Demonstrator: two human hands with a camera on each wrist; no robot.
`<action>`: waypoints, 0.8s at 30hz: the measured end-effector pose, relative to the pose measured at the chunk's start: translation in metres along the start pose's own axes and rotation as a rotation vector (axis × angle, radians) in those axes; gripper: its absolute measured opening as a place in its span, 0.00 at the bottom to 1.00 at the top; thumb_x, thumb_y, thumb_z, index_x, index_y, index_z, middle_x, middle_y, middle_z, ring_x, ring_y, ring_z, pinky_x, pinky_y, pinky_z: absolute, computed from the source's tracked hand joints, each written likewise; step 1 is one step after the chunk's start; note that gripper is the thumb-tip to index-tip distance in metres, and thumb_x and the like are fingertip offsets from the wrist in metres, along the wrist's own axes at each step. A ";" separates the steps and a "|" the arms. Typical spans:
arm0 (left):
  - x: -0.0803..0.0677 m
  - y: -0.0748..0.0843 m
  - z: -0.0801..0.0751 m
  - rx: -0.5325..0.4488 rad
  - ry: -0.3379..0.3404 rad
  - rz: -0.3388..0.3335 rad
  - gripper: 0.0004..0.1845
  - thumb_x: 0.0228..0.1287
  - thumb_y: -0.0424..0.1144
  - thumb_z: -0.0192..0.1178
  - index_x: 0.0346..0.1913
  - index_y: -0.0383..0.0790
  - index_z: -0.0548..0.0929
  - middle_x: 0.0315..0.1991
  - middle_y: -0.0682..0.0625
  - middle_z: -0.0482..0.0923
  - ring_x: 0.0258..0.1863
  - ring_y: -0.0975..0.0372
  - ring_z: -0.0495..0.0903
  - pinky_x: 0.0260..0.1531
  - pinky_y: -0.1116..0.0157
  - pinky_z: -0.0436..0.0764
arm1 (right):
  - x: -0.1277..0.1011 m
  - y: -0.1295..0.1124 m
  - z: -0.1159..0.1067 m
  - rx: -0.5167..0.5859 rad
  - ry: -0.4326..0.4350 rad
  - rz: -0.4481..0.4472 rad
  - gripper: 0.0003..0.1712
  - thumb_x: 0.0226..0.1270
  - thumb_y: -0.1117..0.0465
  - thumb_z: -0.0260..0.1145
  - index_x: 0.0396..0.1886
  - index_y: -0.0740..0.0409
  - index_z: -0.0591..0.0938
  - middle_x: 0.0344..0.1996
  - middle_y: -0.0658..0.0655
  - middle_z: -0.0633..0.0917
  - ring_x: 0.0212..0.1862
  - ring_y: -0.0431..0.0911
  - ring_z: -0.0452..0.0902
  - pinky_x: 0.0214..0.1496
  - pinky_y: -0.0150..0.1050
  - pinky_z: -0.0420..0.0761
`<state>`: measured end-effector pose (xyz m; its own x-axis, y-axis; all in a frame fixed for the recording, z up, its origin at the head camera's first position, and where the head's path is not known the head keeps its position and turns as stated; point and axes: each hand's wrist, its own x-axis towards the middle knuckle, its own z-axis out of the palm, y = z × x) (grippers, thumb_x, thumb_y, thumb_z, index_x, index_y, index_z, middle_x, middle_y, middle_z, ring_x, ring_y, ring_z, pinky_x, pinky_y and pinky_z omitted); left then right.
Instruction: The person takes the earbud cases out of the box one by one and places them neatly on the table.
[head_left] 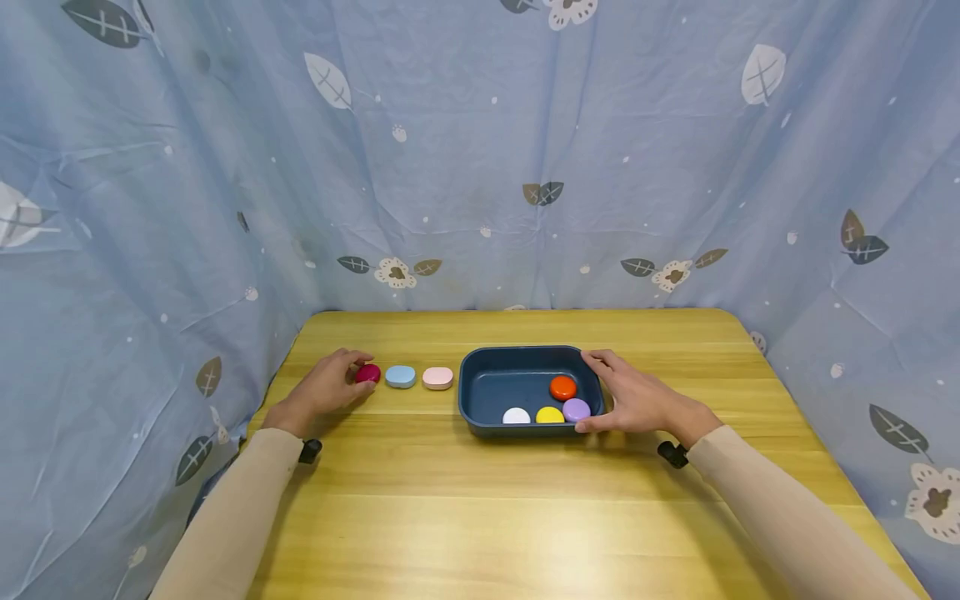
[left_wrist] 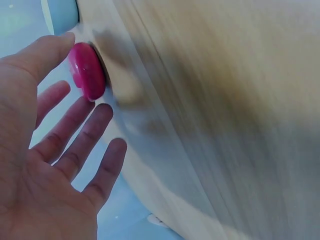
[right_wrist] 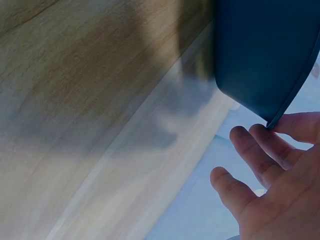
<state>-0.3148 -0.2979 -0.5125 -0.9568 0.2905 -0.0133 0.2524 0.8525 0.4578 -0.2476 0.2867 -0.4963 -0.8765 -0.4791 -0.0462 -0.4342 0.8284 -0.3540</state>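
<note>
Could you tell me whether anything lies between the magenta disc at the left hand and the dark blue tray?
Yes. The light blue disc and the pink disc lie in a row on the table between the magenta disc, touched by the left hand, and the tray.

The left hand (head_left: 327, 386) touches a magenta disc (head_left: 367, 373) while the right hand (head_left: 636, 403) rests against the blue tray (head_left: 468, 392).
</note>
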 end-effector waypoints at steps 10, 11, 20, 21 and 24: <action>0.001 0.031 -0.004 0.064 0.086 0.043 0.31 0.84 0.46 0.74 0.81 0.38 0.82 0.72 0.32 0.82 0.64 0.40 0.87 0.67 0.39 0.89 | 0.002 -0.001 -0.006 0.013 0.003 0.009 0.81 0.64 0.14 0.76 0.98 0.59 0.56 0.92 0.66 0.64 0.81 0.68 0.78 0.77 0.71 0.85; 0.001 0.035 -0.005 0.072 0.091 0.057 0.31 0.84 0.46 0.74 0.81 0.39 0.82 0.73 0.33 0.82 0.65 0.40 0.87 0.68 0.39 0.89 | 0.002 -0.001 -0.006 0.013 0.003 0.013 0.81 0.63 0.14 0.77 0.98 0.59 0.56 0.91 0.66 0.64 0.80 0.68 0.78 0.76 0.71 0.85; 0.002 0.078 -0.009 0.101 0.114 0.207 0.29 0.84 0.48 0.74 0.81 0.45 0.83 0.75 0.39 0.82 0.69 0.40 0.88 0.65 0.39 0.91 | 0.001 -0.002 -0.005 0.012 -0.008 0.018 0.81 0.63 0.15 0.77 0.98 0.60 0.56 0.91 0.67 0.64 0.81 0.68 0.77 0.77 0.71 0.85; 0.003 0.083 -0.009 0.103 0.115 0.228 0.29 0.84 0.47 0.75 0.80 0.45 0.83 0.75 0.40 0.83 0.69 0.40 0.88 0.65 0.39 0.90 | 0.001 -0.003 -0.005 0.010 -0.007 0.016 0.81 0.63 0.15 0.77 0.98 0.60 0.57 0.91 0.67 0.65 0.80 0.68 0.78 0.76 0.71 0.85; 0.005 0.100 -0.004 0.114 0.105 0.292 0.30 0.83 0.47 0.76 0.80 0.45 0.84 0.74 0.41 0.84 0.69 0.42 0.88 0.68 0.38 0.89 | -0.001 -0.005 -0.005 0.009 -0.016 0.018 0.82 0.62 0.14 0.77 0.98 0.60 0.57 0.91 0.67 0.65 0.82 0.68 0.77 0.78 0.71 0.84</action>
<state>-0.2951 -0.2132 -0.4630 -0.8498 0.4885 0.1980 0.5271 0.7847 0.3262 -0.2460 0.2846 -0.4903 -0.8809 -0.4686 -0.0673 -0.4162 0.8344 -0.3613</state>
